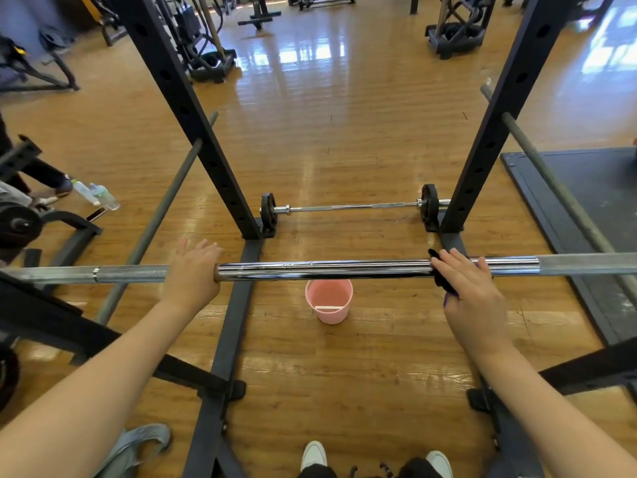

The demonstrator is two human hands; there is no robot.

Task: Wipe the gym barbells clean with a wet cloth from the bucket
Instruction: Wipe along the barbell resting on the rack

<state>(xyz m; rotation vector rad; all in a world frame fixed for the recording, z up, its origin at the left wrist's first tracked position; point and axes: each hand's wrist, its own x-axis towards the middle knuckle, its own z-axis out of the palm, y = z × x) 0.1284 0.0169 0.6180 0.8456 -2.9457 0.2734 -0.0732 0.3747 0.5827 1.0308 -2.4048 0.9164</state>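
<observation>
— So, what does the right hand point(472, 288) have?

— A dark cloth point(443, 279), pinched under the palm and thumb against the barbell point(324, 267). The fingers lie fairly straight over the top of the bar, and the cloth wraps its near side and hangs a little below.

— And the left hand point(193, 270)?

— It rests on the same bar further left, fingers extended over the top, holding nothing else. I judge it is steadying the bar so it doesn't roll.

— Which way does the bar run?

— Straight across, left to right, resting on the black rack point(193, 132). The shiny dark stretch lies between the two hands; duller grey metal carries on beyond each hand to the edges of view.

— So where does the wipe go?

— Along that long axis. The cloth sits at the right end of the shiny stretch, so the unwiped run probably lies leftward towards the other hand, or rightward onto the grey part. The right hand is the one to slide.

— The bucket point(329, 300)?

— Pink, on the wooden floor directly below the bar, between the hands. A second barbell point(351, 207) with small plates lies on the floor further off, between the uprights.
</observation>
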